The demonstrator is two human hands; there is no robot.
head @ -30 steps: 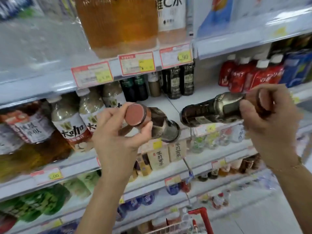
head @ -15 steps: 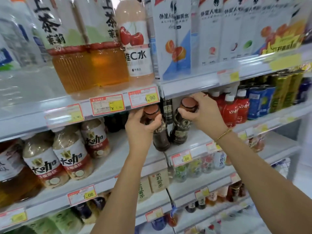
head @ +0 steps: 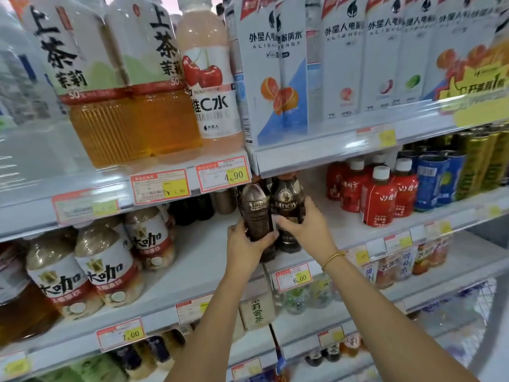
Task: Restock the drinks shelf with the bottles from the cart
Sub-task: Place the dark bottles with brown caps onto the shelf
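Hands (head: pixel 248 241) round bottles (head: pixel 254 213) at shelf edge (head: pixel 344 245)

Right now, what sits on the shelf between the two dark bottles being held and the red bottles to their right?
Nothing: in the head view, bare white shelf separates the dark bottles from the red bottles.

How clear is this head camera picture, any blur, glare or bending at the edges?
Head view: centre fairly sharp, both dark bottles readable in the left hand and right hand; far-left shelf washed out and smeared; wide-angle lens bows the shelf edges; lighting bright and even, no hard shadows.
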